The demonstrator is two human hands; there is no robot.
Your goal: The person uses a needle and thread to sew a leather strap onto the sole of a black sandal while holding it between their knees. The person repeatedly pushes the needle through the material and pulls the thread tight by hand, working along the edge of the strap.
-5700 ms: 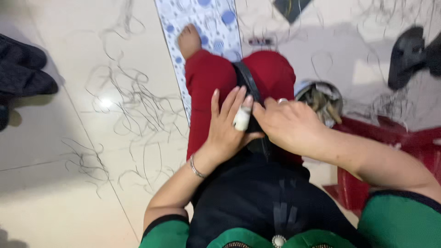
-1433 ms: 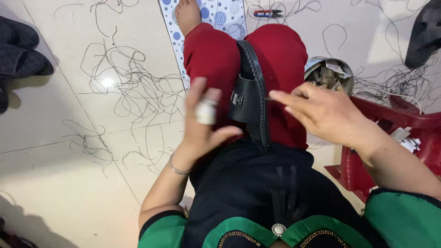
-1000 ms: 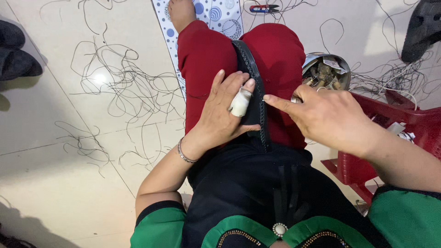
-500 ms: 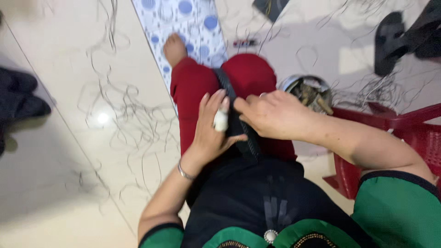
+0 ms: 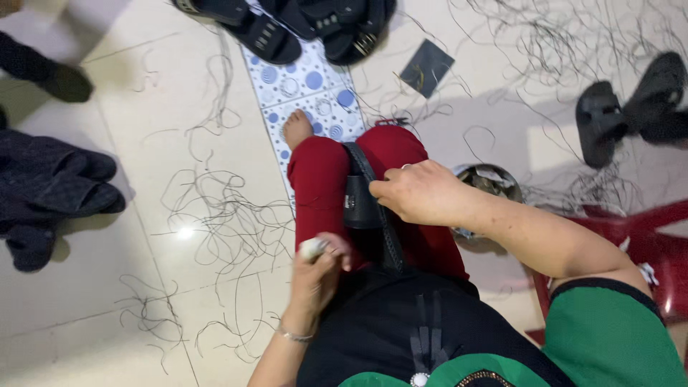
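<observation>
Black strap piece point(image 5: 367, 204) lies across the red-trousered lap, right hand point(image 5: 419, 193) pinching it from the top edge. Left hand point(image 5: 319, 269) is curled shut, one finger wrapped in white tape point(image 5: 311, 249), just beside it. Looks light and stiffish like leather, bends but holds shape, so I'd grab the edges. Loose threads point(image 5: 215, 215) all over the floor

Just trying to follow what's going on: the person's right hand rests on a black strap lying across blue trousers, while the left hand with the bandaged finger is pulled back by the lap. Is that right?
Almost. The trousers are red, not blue, as the head view shows. The rest holds: the right hand rests on the black strap, and the left hand with the bandaged finger is pulled back by the lap.
</observation>
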